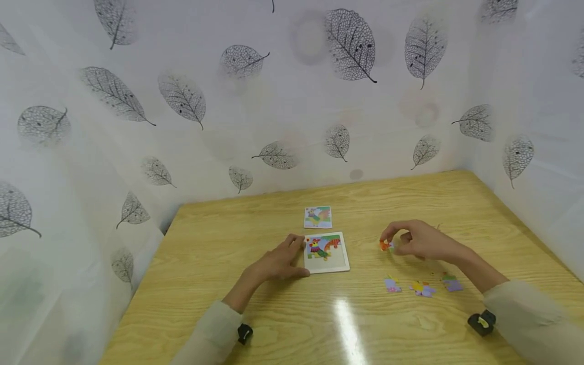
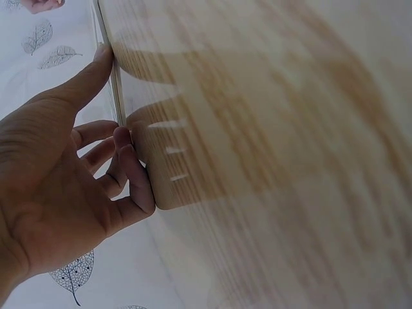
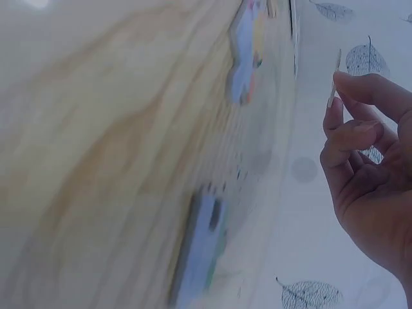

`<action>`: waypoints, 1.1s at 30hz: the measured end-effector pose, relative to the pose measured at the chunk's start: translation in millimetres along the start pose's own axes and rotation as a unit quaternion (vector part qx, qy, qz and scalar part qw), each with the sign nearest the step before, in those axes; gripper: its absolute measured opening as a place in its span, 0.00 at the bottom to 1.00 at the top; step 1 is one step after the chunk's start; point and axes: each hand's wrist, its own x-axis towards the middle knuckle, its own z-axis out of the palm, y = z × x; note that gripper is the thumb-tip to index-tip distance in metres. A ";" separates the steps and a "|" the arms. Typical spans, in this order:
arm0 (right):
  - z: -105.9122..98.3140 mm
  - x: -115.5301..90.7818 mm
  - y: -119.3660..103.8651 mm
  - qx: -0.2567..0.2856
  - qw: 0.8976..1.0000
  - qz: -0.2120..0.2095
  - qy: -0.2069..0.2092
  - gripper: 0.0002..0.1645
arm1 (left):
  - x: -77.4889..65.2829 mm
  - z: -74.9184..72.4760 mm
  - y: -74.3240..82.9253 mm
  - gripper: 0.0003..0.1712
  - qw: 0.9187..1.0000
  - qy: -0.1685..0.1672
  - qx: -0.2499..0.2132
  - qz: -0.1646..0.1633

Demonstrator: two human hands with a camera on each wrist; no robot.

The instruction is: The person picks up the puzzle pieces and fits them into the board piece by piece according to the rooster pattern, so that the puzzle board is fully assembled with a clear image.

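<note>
My left hand [image 1: 278,258] rests at the left side of a white-framed jigsaw tray [image 1: 346,256]. Its thumb lies by the lower corner and its fingers by the upper one; in the left wrist view the thumb touches the tray's edge [image 2: 118,96]. Part of a rooster picture [image 1: 323,247] is fitted in the tray, with pale backing bare at the bottom and right. Raised over the table to the right, my right hand [image 1: 422,241] pinches an orange-and-pale puzzle piece [image 1: 385,246] between thumb and index finger. The right wrist view has this piece [image 3: 334,80] edge-on.
Loose puzzle pieces lie below the right hand: a pinkish one [image 1: 392,285], one with a yellow flower [image 1: 422,289], and a purple-green one [image 1: 451,283]. A rooster picture card [image 1: 318,217] is behind the tray. Leaf-printed curtain [image 1: 292,101] surrounds the wooden table [image 1: 219,228].
</note>
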 end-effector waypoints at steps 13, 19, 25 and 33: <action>26.9 41.2 -15.4 0.019 1.000 0.008 -0.016 0.16 | -0.6 1.4 -2.8 0.48 1.000 0.002 0.000 0.004; 41.2 56.4 -18.0 0.009 1.000 -0.001 -0.020 0.16 | 0.3 1.3 -3.6 0.48 1.000 0.003 0.002 0.007; 52.4 69.8 -22.9 0.002 1.000 0.009 -0.019 0.18 | 0.6 0.9 -3.7 0.48 1.000 0.002 0.001 0.008; 62.8 84.4 -27.9 -0.012 1.000 0.014 -0.018 0.17 | 0.0 0.1 -3.3 0.48 1.000 0.001 0.003 0.011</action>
